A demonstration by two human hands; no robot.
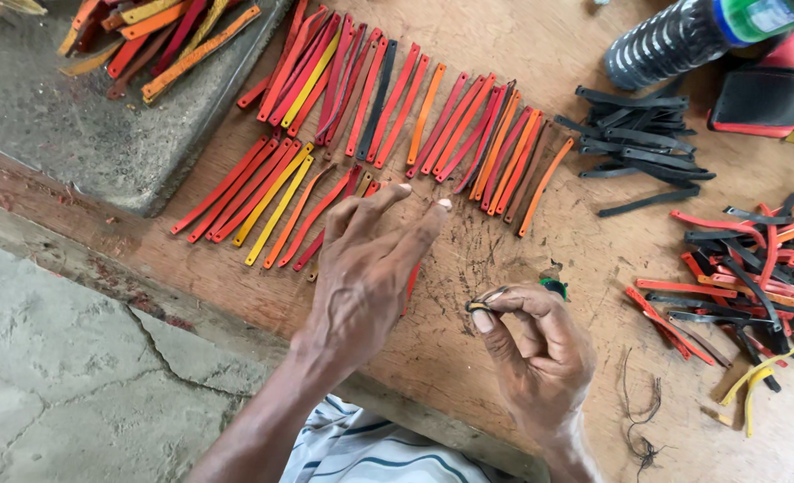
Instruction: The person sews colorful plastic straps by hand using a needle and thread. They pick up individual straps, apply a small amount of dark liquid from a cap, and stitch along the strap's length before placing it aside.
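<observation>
We see a dark ribbed plastic bottle [683, 36] lying at the tabletop [504, 36] edge — beside it a heap of black strips [638, 143], and a loose dark thread [643, 420] nearer us.

Rows of strips [397, 107] lie on the board [504, 268], beyond the left hand [361, 268]; bottle [683, 36] far right; strip pile [746, 277] right.

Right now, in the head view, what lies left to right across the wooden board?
Grey stone slab → rows of red, orange and yellow strips → left hand → right hand → black strips → mixed red and black strip pile.
</observation>
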